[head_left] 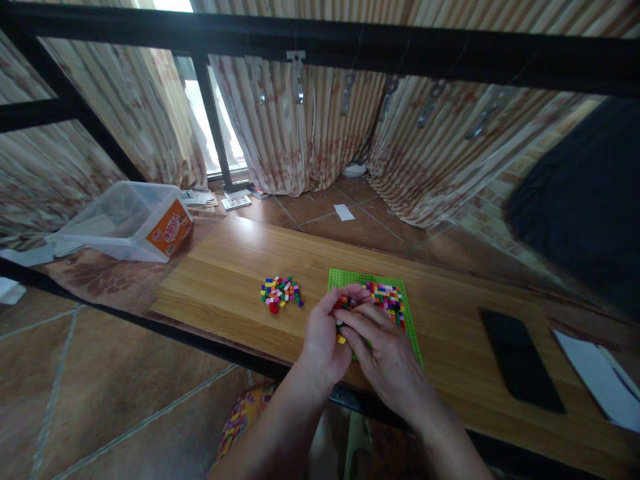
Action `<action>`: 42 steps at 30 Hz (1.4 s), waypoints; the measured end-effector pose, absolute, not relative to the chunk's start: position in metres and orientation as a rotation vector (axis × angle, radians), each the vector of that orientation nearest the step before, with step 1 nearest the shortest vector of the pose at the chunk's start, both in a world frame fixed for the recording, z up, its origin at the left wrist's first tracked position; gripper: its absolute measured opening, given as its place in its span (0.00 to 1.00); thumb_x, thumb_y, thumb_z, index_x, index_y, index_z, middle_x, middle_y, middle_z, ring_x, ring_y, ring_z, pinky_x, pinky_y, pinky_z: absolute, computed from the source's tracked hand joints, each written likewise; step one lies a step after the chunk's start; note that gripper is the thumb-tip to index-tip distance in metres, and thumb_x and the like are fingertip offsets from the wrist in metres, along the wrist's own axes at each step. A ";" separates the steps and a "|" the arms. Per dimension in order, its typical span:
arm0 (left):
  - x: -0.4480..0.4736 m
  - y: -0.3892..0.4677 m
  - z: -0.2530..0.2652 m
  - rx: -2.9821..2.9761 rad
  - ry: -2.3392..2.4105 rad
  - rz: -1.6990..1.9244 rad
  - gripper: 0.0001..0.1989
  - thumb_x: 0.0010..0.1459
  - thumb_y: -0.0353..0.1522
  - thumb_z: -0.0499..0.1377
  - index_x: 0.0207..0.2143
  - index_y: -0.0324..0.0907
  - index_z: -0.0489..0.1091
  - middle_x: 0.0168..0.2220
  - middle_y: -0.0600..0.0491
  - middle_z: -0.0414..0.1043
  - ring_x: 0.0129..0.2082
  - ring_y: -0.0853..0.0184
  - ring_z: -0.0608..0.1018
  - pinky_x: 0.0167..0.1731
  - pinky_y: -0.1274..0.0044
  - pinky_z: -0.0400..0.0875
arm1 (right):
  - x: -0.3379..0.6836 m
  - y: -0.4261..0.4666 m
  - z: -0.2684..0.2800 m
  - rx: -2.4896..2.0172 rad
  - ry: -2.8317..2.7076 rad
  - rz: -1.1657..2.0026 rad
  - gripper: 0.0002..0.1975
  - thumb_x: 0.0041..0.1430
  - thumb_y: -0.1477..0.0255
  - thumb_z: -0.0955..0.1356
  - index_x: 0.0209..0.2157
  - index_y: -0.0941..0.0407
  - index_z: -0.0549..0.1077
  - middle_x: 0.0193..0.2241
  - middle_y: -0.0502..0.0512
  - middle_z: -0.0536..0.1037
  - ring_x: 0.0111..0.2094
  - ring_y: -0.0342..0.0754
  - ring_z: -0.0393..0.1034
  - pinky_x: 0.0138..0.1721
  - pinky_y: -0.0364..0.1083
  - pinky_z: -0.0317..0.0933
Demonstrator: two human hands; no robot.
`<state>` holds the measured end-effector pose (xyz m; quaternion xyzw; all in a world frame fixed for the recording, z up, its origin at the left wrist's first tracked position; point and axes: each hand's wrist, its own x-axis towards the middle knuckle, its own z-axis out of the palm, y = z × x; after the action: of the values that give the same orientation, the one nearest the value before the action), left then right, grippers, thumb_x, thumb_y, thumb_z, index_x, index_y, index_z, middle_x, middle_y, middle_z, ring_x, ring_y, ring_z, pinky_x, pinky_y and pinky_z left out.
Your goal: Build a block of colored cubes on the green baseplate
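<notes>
Forearms (pixel 280 420), hands (pixel 387 347) together over green baseplate (pixel 347 276), grip unclear, loose bricks (pixel 281 293) leftward

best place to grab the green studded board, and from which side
Probably the bare right edge of the green board, coming from the person's right: the board lies flat, coloured bricks cover part of it, and the left hand and right hand block its near side.
</notes>
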<state>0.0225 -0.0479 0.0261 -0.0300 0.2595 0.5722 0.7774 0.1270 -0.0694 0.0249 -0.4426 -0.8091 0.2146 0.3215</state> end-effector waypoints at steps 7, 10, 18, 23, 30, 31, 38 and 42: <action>0.024 -0.047 0.026 -0.152 0.607 1.229 0.15 0.60 0.31 0.52 0.28 0.33 0.75 0.29 0.47 0.75 0.32 0.69 0.78 0.38 0.80 0.72 | 0.122 -0.068 0.022 -1.165 -1.930 0.601 0.09 0.64 0.72 0.63 0.40 0.52 0.75 0.38 0.53 0.77 0.42 0.47 0.72 0.44 0.47 0.66; 0.024 -0.046 0.028 -0.203 0.700 1.255 0.12 0.58 0.29 0.53 0.27 0.34 0.74 0.28 0.48 0.75 0.28 0.70 0.76 0.31 0.81 0.71 | 0.124 -0.069 0.022 -1.180 -1.754 0.676 0.07 0.63 0.71 0.65 0.40 0.52 0.75 0.39 0.52 0.78 0.41 0.47 0.73 0.44 0.47 0.67; 0.019 -0.044 0.025 -0.254 0.715 1.316 0.12 0.59 0.28 0.52 0.27 0.33 0.73 0.27 0.46 0.73 0.26 0.70 0.76 0.32 0.77 0.74 | 0.147 -0.055 0.022 -1.231 -1.124 0.804 0.06 0.48 0.68 0.74 0.29 0.54 0.77 0.26 0.50 0.79 0.27 0.44 0.73 0.31 0.44 0.68; 0.017 -0.044 0.025 -0.247 0.730 1.308 0.12 0.59 0.29 0.52 0.27 0.33 0.73 0.26 0.47 0.73 0.24 0.71 0.75 0.29 0.78 0.73 | 0.167 -0.042 0.008 -1.327 -1.021 0.788 0.09 0.44 0.66 0.75 0.30 0.54 0.79 0.27 0.51 0.80 0.26 0.44 0.72 0.29 0.45 0.69; 0.018 -0.044 0.025 -0.231 0.733 1.293 0.13 0.60 0.28 0.52 0.27 0.33 0.72 0.25 0.47 0.73 0.23 0.72 0.74 0.28 0.79 0.73 | 0.177 -0.039 -0.003 -1.412 -1.408 0.645 0.10 0.54 0.64 0.69 0.35 0.53 0.80 0.36 0.56 0.79 0.36 0.49 0.73 0.38 0.50 0.70; 0.017 -0.044 0.025 -0.228 0.733 1.294 0.13 0.59 0.28 0.52 0.27 0.33 0.72 0.25 0.47 0.73 0.23 0.72 0.74 0.28 0.79 0.73 | 0.177 -0.039 -0.003 -1.418 -1.456 0.627 0.10 0.55 0.65 0.69 0.35 0.53 0.80 0.36 0.56 0.78 0.37 0.49 0.73 0.39 0.51 0.69; 0.016 -0.044 0.024 -0.230 0.744 1.299 0.12 0.59 0.28 0.52 0.27 0.33 0.72 0.25 0.47 0.73 0.23 0.72 0.74 0.28 0.79 0.73 | 0.172 -0.040 -0.003 -1.446 -1.666 0.513 0.10 0.58 0.68 0.66 0.34 0.53 0.80 0.37 0.55 0.79 0.40 0.51 0.74 0.45 0.52 0.66; 0.016 -0.043 0.024 -0.227 0.734 1.304 0.12 0.60 0.28 0.52 0.28 0.32 0.72 0.25 0.47 0.73 0.23 0.72 0.74 0.28 0.79 0.72 | 0.169 -0.037 -0.011 -1.442 -1.694 0.434 0.09 0.57 0.69 0.67 0.34 0.52 0.80 0.36 0.55 0.80 0.40 0.52 0.73 0.45 0.54 0.65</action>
<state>0.0157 -0.0433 0.0239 -0.1028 0.3329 0.5917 0.7269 0.1693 -0.0368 -0.0112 -0.5762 -0.6769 0.1736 0.4239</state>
